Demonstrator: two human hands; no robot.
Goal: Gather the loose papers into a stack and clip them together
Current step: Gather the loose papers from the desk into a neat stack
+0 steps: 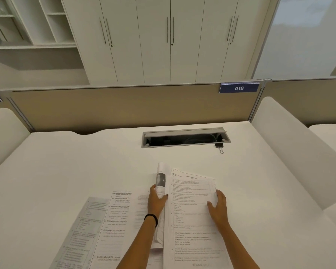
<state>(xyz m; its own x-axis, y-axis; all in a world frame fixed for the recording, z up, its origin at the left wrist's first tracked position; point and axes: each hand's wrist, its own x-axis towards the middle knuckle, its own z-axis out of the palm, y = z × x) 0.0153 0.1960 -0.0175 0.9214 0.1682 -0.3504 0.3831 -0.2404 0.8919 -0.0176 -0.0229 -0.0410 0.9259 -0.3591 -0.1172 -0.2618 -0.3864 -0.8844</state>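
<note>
A rough stack of printed papers lies on the white desk in front of me, its sheets fanned out at the top. My right hand rests flat on the stack's right side, fingers apart. My left hand grips a curled sheet that stands up along the stack's left edge. Two more loose sheets lie flat to the left, overlapping each other. A black binder clip sits far off at the back right, by the cable slot.
The white desk has a grey cable slot with an open lid at the back centre. White side dividers rise at left and right. A tan partition with a blue "016" sign closes the back.
</note>
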